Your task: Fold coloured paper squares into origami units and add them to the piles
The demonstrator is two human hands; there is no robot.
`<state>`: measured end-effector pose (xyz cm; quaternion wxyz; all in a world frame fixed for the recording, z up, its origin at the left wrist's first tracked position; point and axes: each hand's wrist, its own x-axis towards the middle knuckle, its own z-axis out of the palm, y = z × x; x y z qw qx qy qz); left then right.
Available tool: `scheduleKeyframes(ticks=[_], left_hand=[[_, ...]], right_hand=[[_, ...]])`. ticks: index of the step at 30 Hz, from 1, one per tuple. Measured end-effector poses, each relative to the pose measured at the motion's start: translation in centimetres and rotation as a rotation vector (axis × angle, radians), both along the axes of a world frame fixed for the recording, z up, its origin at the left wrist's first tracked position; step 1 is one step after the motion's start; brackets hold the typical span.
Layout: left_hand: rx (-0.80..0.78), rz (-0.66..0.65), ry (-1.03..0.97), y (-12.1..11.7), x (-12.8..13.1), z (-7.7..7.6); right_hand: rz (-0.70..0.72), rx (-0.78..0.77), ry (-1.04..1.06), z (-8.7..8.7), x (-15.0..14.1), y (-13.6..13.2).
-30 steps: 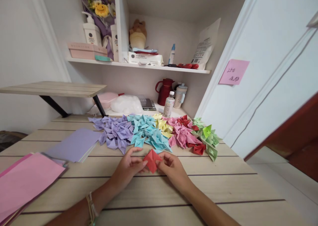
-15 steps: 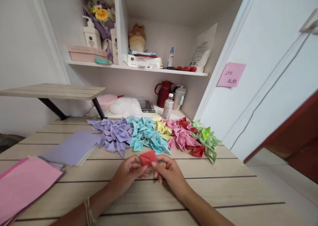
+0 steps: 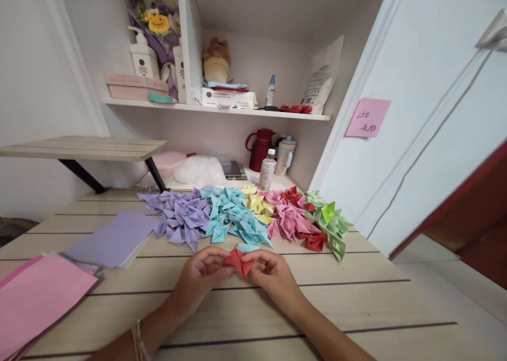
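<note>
A small folded red origami paper (image 3: 240,262) is held just above the table between my two hands. My left hand (image 3: 206,270) pinches its left side between thumb and fingers. My right hand (image 3: 271,272) grips the right side in the same way. The paper's upper corners stick out and its lower part comes to a point. Just behind it, on the table, is a blue folded paper piece (image 3: 248,248). Farther back lie heaps of folded pieces: purple (image 3: 186,215), light blue (image 3: 233,213), yellow (image 3: 258,202), pink (image 3: 291,218), red (image 3: 316,241) and green (image 3: 335,226).
Pink paper sheets (image 3: 43,303) and purple sheets (image 3: 113,239) lie on the slatted table (image 3: 317,308) at the left. A small raised stand (image 3: 85,147) is behind them. A plastic bottle (image 3: 266,170) and a dark red jug (image 3: 260,150) stand at the back, below a shelf (image 3: 222,109).
The red paper has been turned and reshaped in my fingers, from a flat diamond to a form with spread points. Both hands keep hold of it. The camera view has shifted slightly.
</note>
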<state>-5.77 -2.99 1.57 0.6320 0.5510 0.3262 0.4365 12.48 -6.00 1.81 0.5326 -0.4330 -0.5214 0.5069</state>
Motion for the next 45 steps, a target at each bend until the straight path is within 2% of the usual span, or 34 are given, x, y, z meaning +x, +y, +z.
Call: scheduleKeyframes(ticks=[4, 7, 10, 13, 19, 22, 27, 33, 41, 45], left_hand=[[0.098, -0.001, 0.124, -0.1, 0.1, -0.1], [0.158, 0.022, 0.214, -0.2, 0.2, 0.2], [0.137, 0.043, 0.179, -0.4, 0.3, 0.3], [0.095, 0.006, 0.132, -0.6, 0.4, 0.1], [0.102, -0.1, 0.245, -0.4, 0.4, -0.1], [0.07, -0.127, 0.198, -0.1, 0.3, -0.3], [-0.072, -0.041, 0.075, 0.4, 0.4, -0.3], [-0.071, -0.054, 0.053, 0.3, 0.4, -0.1], [-0.029, -0.099, 0.096, -0.1, 0.5, 0.2], [-0.056, -0.084, 0.088, 0.0, 0.5, 0.6]], right_hand=[[-0.016, 0.006, -0.118, 0.4, -0.1, -0.3], [0.028, 0.009, -0.14, 0.6, -0.1, -0.4], [0.064, 0.035, -0.088, 0.5, -0.1, -0.3], [0.068, 0.053, -0.055, 0.4, -0.1, -0.2], [0.095, 0.14, -0.291, 0.7, 0.0, -0.5], [0.109, 0.124, -0.243, 0.7, 0.1, -0.5], [0.089, 0.12, -0.139, 0.7, 0.0, -0.3], [0.127, 0.085, -0.098, 0.5, -0.3, -0.2], [0.009, 0.093, -0.172, 0.5, -0.6, -0.4], [-0.102, 0.297, -0.272, 0.4, -0.5, -0.5]])
